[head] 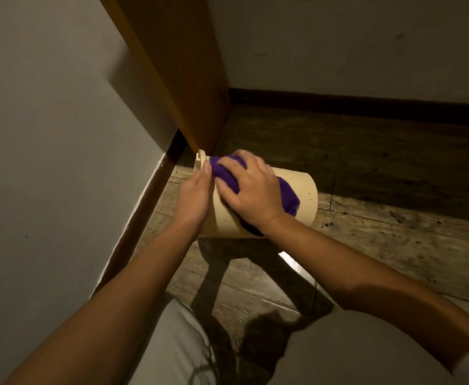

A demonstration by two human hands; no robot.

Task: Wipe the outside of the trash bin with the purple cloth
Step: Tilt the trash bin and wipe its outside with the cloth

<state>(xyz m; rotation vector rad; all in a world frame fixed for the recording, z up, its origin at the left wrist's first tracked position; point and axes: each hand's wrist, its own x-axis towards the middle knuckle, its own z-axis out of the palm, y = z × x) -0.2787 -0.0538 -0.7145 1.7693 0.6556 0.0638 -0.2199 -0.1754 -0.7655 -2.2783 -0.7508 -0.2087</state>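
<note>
Down in the corner where the wall (47, 134) meets a wooden door (177, 79), the floor (380, 218) of worn planks carries the work. On it lies the bin (305, 190), a beige cylinder tipped onto its side, one end pointing toward the door and the other toward the person; a small lug shows at the far end. Whether it rests fully on the floor or is partly lifted cannot be told.

Draped over the upper curve of the bin is the cloth (287, 194), purple and bunched, trailing down the near right side. The right hand (251, 191) lies flat on top of it, fingers spread, pressing cloth against the bin wall rather than pinching it. The left hand (194, 198) is loosely curled against the bin's left flank, fingertips touching near the far rim, seemingly steadying it.

The wiping step looks under way, on the top of the side wall. A judgement: the next move calls for sweeping the cloth along the length, then rolling the bin with the left hand to bring the unseen underside up.
</note>
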